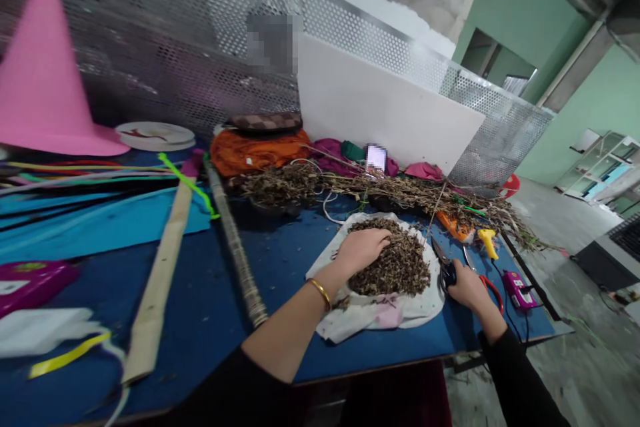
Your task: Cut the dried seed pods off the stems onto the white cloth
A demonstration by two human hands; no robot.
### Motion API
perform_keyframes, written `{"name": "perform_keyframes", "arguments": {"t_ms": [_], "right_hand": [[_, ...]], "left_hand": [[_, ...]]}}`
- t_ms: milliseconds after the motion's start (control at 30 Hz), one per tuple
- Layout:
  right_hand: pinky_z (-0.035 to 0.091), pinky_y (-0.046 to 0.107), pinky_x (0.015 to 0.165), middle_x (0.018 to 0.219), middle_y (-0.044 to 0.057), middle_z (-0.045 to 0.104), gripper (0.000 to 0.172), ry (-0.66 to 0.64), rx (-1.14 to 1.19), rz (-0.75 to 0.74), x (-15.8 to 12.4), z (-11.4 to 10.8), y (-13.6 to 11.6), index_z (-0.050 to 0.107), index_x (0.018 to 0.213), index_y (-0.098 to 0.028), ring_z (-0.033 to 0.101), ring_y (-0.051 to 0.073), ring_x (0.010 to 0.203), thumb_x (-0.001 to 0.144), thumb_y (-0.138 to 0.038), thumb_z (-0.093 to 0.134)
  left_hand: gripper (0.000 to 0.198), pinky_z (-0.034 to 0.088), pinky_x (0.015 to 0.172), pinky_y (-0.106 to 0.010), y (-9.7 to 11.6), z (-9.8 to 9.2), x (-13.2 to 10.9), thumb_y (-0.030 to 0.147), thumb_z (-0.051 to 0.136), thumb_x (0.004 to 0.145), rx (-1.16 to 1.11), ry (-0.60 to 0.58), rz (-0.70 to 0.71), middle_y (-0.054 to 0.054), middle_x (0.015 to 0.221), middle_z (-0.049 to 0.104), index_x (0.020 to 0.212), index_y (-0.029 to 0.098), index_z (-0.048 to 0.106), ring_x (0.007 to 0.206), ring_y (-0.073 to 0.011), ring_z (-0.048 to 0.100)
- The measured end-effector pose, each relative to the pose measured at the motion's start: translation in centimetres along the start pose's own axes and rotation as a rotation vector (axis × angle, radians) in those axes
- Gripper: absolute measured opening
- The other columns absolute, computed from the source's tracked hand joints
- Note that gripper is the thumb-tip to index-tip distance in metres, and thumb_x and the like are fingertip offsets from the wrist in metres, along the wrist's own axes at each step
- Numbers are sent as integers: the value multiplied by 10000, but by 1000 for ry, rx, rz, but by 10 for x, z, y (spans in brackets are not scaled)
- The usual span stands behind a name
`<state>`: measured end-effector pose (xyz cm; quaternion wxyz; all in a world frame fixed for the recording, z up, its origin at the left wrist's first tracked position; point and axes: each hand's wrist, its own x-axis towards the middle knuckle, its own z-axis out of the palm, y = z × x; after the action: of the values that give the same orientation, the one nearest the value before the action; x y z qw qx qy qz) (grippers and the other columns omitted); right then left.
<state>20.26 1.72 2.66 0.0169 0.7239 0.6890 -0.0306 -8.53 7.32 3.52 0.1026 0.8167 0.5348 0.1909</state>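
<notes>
Black sleeves (225, 383) lie nearest; the right hand (466, 285) points scissors (442, 255) away, leftward.

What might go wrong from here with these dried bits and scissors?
The dark scissors in the right hand are beside the heap that the left hand touches, so a slip might cause a cut. Dried plant bits lie near the white cloth's right edge; some could spill.

Blue table (280, 263): dim, diffuse light; deep shadow under near edge.
Dried plant heap (400, 263): fairly clear.
Metal mesh (350, 25): pale sheen, one patch pixelated.
Phone (376, 160): glowing screen, partly pixelated.
Near-left purple box (43, 280): blurred.
Far-right green wall (530, 10): tilted, stretched.
</notes>
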Motion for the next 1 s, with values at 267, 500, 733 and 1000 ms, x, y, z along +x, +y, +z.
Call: {"name": "perform_keyframes", "arguments": {"t_ms": [267,500,733,1000], "right_hand": [[422,246,702,929,56,673,409,-5,247,-86,-5,-23,35,583,1126,-202,621,203,860,726,-224,500],[436,250,575,734,-26,551,490,5,1311,-179,-17,-26,1,557,1075,-221,525,117,581,632,-354,720],[387,223,504,620,-37,528,409,-130,1351,-402,40,-38,-78,565,981,-220,485,105,535,698,-500,657],[343,215,429,669,-34,525,366,-9,1489,-353,64,-31,-61,547,1020,-231,433,79,457,787,-513,564]], "left_hand": [[301,447,781,-294,-4,3,4,321,414,878,-14,21,-16,-47,1080,683,1089,270,622,978,-223,627],[295,440,798,-276,-5,4,6,323,424,872,-54,24,-54,-39,1052,690,1080,274,627,962,-207,628],[304,430,863,-253,-8,-2,2,338,440,868,-121,23,-88,-12,1102,679,1107,289,621,1022,-184,609],[338,439,897,-294,-3,-7,-2,321,414,878,-100,-23,-122,-28,1151,662,1150,251,601,1051,-203,606]]}}
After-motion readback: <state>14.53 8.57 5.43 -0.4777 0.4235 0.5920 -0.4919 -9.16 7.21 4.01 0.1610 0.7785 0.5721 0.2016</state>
